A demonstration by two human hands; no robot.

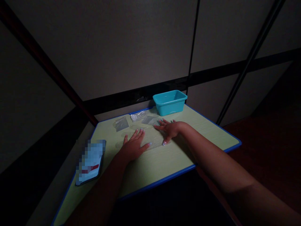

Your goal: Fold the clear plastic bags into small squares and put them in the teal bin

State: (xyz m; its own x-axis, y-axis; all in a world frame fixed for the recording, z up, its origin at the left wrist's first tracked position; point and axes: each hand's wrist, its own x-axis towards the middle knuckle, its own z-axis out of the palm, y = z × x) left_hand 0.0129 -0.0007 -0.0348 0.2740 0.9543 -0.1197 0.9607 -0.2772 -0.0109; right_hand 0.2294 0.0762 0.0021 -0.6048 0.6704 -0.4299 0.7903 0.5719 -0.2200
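Note:
A thin, see-through plastic sheet or glove (152, 137) lies flat on the pale yellow-green table (162, 169); its exact shape is hard to make out. On its left part my left hand (134, 147) rests palm down with the fingers spread. My right hand (169, 129) presses on its right side, fingers apart, thumb toward me. Beyond the hands are a grey translucent packet (121, 123), a crumpled clear plastic piece (138, 116) and another greyish flat piece (148, 120), close to the right fingertips.
A turquoise bin (171, 106) stands at the table's back edge. On the left lies a phone (91, 163) with a lit, partly blurred screen. Blue edging (157, 183) borders the table, and panelled walls (136, 47) rise behind it.

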